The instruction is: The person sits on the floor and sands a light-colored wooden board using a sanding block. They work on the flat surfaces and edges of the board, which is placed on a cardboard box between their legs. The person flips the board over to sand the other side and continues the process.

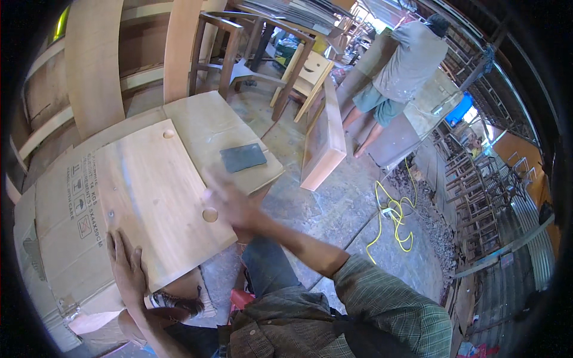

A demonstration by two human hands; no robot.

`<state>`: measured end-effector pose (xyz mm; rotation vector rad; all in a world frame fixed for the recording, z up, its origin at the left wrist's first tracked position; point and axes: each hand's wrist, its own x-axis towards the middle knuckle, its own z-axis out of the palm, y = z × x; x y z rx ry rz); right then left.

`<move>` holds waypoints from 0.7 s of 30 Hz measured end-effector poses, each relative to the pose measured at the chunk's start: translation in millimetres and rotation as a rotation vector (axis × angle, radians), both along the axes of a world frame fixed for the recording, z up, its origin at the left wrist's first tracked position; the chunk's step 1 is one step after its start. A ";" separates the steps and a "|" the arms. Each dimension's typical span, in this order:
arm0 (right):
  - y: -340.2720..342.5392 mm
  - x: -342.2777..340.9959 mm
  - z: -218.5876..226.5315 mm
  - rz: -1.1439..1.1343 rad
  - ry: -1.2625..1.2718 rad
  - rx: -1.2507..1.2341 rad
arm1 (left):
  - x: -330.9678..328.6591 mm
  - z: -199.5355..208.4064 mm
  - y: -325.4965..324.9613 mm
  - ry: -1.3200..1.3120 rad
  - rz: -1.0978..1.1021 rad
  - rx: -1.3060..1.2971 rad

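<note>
While the left hand (pixel 126 265) lies flat and open on the wooden board (pixel 152 197), the right hand (pixel 230 200) is blurred, can't tell its grip; flattened cardboard box (pixel 57 232) with black printed symbols underneath.

Cardboard (pixel 57 197): laid flat beneath the work, reaching to the left edge of the counter.
Wooden chair frames (pixel 239 51): stood on the floor beyond the far edge.
Pale small table (pixel 311 74): placed past the frames, further off.
Thick plank (pixel 325 140): propped on edge just off the far right corner.
Yellow cable (pixel 394 215): looped on the concrete floor (pixel 334 203), right of the counter.
Other person (pixel 400 65): seen from behind, standing well apart, beyond the plank.
</note>
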<state>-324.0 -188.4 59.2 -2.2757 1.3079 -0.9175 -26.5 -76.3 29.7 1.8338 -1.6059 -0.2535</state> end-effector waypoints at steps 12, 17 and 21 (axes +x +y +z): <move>103.1 54.9 -7.9 0.109 0.260 -0.166 | -9.1 -4.9 16.2 -0.060 0.126 -0.065; 88.3 51.1 -10.1 -0.015 0.240 -0.102 | -2.2 10.7 3.8 -0.011 0.177 0.096; 80.4 48.7 -12.7 -0.088 0.359 -0.123 | -15.4 25.4 10.4 0.052 0.276 0.186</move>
